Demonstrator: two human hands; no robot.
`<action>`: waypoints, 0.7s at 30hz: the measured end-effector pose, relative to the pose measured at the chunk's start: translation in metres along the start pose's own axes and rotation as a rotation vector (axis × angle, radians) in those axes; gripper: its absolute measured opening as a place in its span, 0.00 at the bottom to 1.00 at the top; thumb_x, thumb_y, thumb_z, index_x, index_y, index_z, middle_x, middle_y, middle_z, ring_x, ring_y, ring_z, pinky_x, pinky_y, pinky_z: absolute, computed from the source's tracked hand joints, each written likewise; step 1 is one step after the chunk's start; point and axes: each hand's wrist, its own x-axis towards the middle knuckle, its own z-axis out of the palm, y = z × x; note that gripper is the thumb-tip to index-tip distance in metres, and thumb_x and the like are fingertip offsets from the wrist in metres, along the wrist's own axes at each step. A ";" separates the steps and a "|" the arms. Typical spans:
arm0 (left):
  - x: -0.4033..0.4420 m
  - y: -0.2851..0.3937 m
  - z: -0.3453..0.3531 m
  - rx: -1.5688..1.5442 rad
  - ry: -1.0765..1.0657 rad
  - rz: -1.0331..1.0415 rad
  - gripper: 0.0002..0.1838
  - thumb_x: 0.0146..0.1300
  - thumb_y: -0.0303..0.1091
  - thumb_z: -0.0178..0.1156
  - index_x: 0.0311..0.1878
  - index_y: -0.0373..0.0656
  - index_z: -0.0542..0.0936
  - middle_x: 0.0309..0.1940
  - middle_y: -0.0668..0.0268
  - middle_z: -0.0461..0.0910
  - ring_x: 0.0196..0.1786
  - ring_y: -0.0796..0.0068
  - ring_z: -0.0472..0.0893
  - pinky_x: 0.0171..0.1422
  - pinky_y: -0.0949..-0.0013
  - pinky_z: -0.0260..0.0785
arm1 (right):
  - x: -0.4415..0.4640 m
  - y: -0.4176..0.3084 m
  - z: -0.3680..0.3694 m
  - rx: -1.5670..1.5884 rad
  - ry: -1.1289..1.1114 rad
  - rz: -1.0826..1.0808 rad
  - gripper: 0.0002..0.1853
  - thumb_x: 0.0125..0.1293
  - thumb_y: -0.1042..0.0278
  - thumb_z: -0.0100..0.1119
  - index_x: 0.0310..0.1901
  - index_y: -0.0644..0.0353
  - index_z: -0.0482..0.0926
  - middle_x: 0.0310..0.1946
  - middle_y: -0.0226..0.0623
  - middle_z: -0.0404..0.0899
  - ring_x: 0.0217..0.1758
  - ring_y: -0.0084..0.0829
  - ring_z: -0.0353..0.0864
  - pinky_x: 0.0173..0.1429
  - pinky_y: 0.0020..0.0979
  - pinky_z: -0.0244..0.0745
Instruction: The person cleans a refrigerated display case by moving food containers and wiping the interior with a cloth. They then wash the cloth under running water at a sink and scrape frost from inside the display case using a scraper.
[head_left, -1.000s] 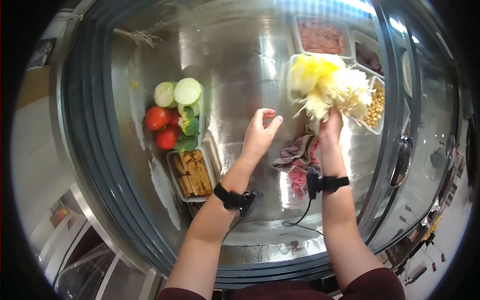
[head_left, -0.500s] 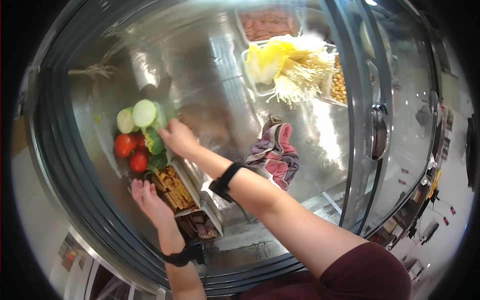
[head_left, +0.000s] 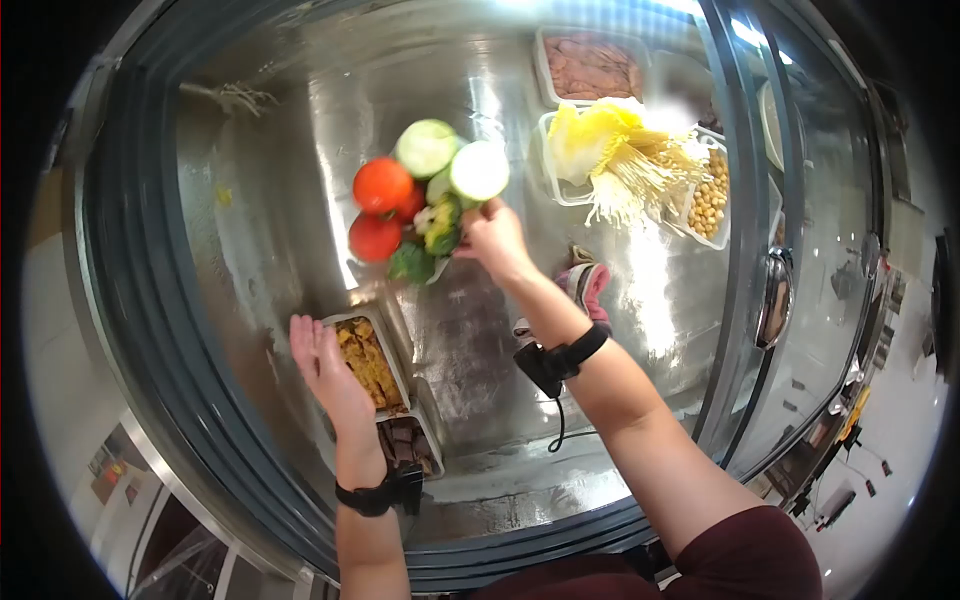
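My right hand [head_left: 495, 243] is closed on the edge of a mostly hidden container of vegetables, held above the metal surface. In it are red tomatoes [head_left: 382, 186], broccoli [head_left: 441, 232] and pale green cut vegetable pieces [head_left: 427, 149] whose kind I cannot tell. My left hand [head_left: 336, 378] is open, fingers stretched, beside a white tub of yellow-brown food pieces [head_left: 366, 362]. Directly nearer to me stands a tub of dark slices [head_left: 405, 442], partly covered by my left wrist.
A crumpled pink and grey cloth [head_left: 594, 287] lies partly behind my right forearm. At the back right stand tubs of pinkish meat [head_left: 592, 68], enoki mushrooms with yellow leaves [head_left: 640, 165] and round yellowish beans [head_left: 708, 195]. A sliding glass door frame with a handle [head_left: 774, 298] borders the right.
My right hand has lifted the vegetable container away from beside the yellow-brown food tub and carried it right and back. My left hand stays open near that tub.
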 end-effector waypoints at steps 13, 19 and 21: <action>-0.056 -0.010 -0.078 0.273 0.162 -0.159 0.28 0.61 0.28 0.51 0.64 0.39 0.57 0.66 0.57 0.52 0.70 0.66 0.49 0.69 0.66 0.43 | 0.095 -0.062 -0.006 0.657 0.008 -0.115 0.13 0.63 0.69 0.44 0.38 0.74 0.69 0.31 0.43 0.71 0.34 0.37 0.76 0.42 0.35 0.80; -0.063 -0.022 -0.112 0.218 0.168 -0.329 0.28 0.60 0.28 0.52 0.64 0.36 0.57 0.66 0.53 0.52 0.69 0.65 0.51 0.69 0.67 0.43 | -0.033 0.011 0.028 -0.500 -0.459 -0.216 0.18 0.59 0.53 0.54 0.34 0.65 0.75 0.32 0.44 0.76 0.36 0.38 0.76 0.39 0.36 0.73; -0.058 -0.028 -0.111 0.200 0.170 -0.361 0.29 0.59 0.30 0.53 0.64 0.35 0.57 0.66 0.50 0.52 0.69 0.64 0.52 0.69 0.67 0.42 | -0.092 0.040 0.048 -0.901 -0.754 -0.144 0.25 0.55 0.45 0.56 0.33 0.66 0.76 0.31 0.52 0.78 0.38 0.48 0.78 0.43 0.42 0.72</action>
